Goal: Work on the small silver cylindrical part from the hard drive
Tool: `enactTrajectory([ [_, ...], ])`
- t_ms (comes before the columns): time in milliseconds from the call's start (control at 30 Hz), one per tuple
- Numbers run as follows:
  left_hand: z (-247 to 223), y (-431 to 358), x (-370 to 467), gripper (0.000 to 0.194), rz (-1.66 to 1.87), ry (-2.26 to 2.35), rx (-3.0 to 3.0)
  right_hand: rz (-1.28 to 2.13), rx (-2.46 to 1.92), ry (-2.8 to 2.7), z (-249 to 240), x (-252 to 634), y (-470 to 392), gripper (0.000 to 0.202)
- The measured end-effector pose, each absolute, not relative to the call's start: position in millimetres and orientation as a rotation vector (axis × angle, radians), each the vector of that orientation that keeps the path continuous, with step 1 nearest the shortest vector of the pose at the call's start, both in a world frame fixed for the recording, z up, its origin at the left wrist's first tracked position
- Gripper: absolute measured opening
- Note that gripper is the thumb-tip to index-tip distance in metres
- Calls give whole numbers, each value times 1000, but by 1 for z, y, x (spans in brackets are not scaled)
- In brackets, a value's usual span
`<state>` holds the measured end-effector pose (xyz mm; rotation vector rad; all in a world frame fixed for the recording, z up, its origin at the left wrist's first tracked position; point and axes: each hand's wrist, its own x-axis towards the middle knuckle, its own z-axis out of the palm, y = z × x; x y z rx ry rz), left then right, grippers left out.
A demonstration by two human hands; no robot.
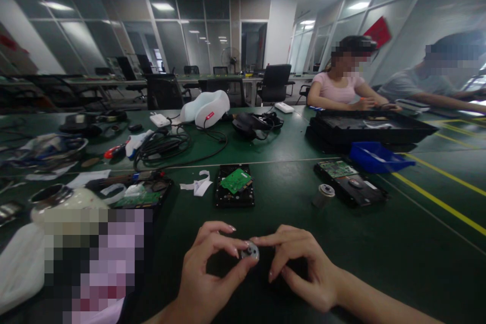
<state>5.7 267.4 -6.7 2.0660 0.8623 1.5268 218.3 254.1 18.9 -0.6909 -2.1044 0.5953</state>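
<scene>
Between the thumb and fingers of my left hand (212,268) is a small round metal part (251,251) with dark holes in its face. My right hand (304,263) has its index fingertip at the part's top edge; its other fingers are bent and apart, holding nothing. Beyond the hands, a green circuit board (236,180) rests on a black hard drive (234,200). To the right stands a short metal cylinder (324,196), beside another drive (353,182) with a green board showing.
Torn white paper (196,184) lies left of the centre drive. A blue tray (379,157) and a black tray (368,131) are at the back right, near two people. Cables (163,147), a neck pillow (207,108) and a cream jug (70,205) stand left and behind.
</scene>
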Motion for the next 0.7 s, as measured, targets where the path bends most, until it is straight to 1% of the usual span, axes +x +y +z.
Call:
enactTrajectory([
  [533, -6, 266, 4, 28, 1561, 858, 2076, 604, -667, -2094, 21, 218, 255, 24],
  [700, -8, 268, 5, 29, 1603, 757, 2103, 598, -664, -2111, 19, 219, 255, 24],
])
